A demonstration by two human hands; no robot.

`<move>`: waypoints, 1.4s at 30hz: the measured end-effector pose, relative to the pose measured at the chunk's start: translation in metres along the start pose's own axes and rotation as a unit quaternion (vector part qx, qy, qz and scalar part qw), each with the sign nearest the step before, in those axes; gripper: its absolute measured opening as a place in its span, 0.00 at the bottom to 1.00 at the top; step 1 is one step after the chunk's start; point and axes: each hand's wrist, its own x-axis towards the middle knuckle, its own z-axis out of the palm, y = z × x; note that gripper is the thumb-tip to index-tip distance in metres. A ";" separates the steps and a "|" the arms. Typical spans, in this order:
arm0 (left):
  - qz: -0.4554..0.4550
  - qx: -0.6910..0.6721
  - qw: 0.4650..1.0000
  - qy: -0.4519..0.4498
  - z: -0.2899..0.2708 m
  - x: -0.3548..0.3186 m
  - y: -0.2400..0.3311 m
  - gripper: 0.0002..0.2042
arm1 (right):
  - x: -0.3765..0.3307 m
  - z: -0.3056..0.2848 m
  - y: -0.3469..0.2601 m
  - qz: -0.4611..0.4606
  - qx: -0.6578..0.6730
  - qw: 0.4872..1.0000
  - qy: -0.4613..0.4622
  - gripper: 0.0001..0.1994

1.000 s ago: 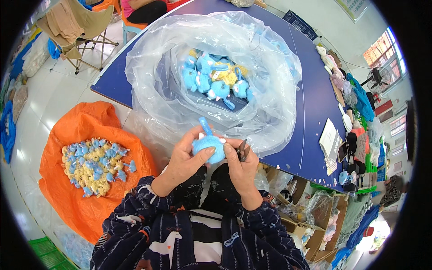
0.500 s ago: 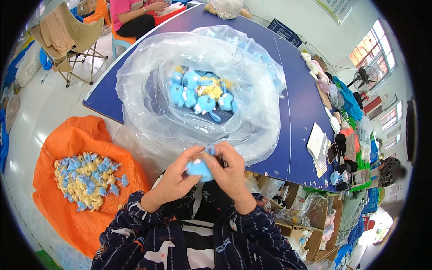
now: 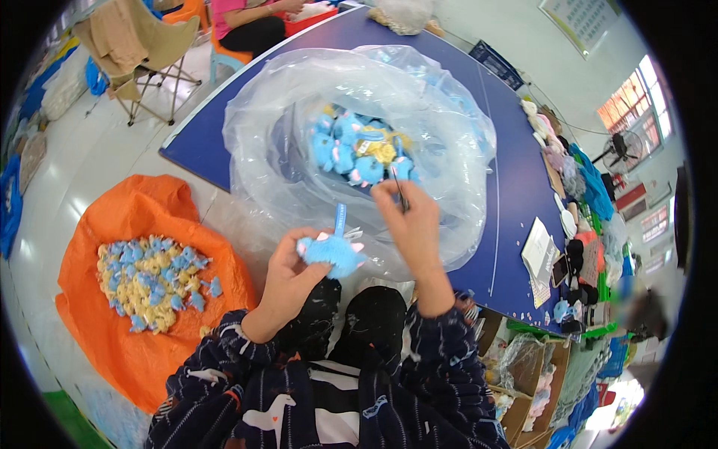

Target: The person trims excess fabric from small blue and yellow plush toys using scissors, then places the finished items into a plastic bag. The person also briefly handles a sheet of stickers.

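Blue table (image 3: 516, 247) part-hidden by bag (image 3: 449, 165) | left hand (image 3: 288, 273) pinching blue plush (image 3: 340, 256) | right hand (image 3: 415, 224) gripping dark tool (image 3: 401, 195), shape unclear

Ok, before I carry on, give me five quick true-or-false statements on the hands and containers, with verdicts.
1. The left hand holds a blue plush toy. True.
2. The ribbon tag on that toy is red. False: it is blue.
3. The right hand holds a yellow plush toy. False: it holds dark snips.
4. The clear plastic bag holds blue and yellow plush toys. True.
5. The orange sack lies on the blue table. False: it lies on the floor.
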 end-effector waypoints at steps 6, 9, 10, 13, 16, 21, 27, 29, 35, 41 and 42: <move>0.012 0.033 0.999 0.001 -0.013 -0.005 0.005 0.17 | 0.022 0.019 0.073 0.012 -0.342 0.937 -0.062 0.09; 0.063 -0.041 0.997 -0.019 -0.034 -0.014 0.031 0.19 | 0.022 0.018 0.073 0.037 -0.315 0.948 -0.043 0.08; 0.096 -0.145 0.984 -0.041 -0.042 -0.016 0.048 0.21 | 0.017 0.014 0.073 0.013 -0.278 0.960 0.013 0.08; 0.130 -0.547 0.807 -0.182 -0.071 -0.013 0.078 0.31 | 0.014 0.005 0.064 0.018 -0.024 0.993 0.115 0.07; 0.084 -0.573 0.771 -0.263 -0.085 -0.008 0.064 0.29 | 0.005 -0.005 0.042 0.076 0.218 0.965 0.123 0.06; -0.145 -0.086 0.982 -0.087 -0.022 0.009 0.020 0.26 | -0.021 -0.016 0.017 0.091 0.364 0.927 -0.008 0.07; -0.143 -0.096 0.980 -0.099 0.015 0.010 -0.001 0.27 | -0.040 -0.002 -0.005 0.078 0.298 0.951 -0.037 0.11; -0.099 -0.109 0.986 -0.074 0.013 0.009 -0.004 0.25 | -0.044 -0.003 -0.013 0.131 0.305 0.942 0.058 0.12; -0.078 -0.109 0.990 -0.041 0.012 0.009 -0.006 0.21 | -0.070 -0.007 -0.009 0.033 0.151 0.983 -0.103 0.13; -0.039 0.016 0.997 -0.070 -0.009 0.006 -0.007 0.20 | -0.076 -0.005 -0.003 0.103 0.218 0.967 -0.081 0.08; -0.051 -0.014 0.997 -0.060 -0.008 0.006 -0.008 0.20 | -0.077 -0.006 -0.005 0.128 0.250 0.958 -0.063 0.08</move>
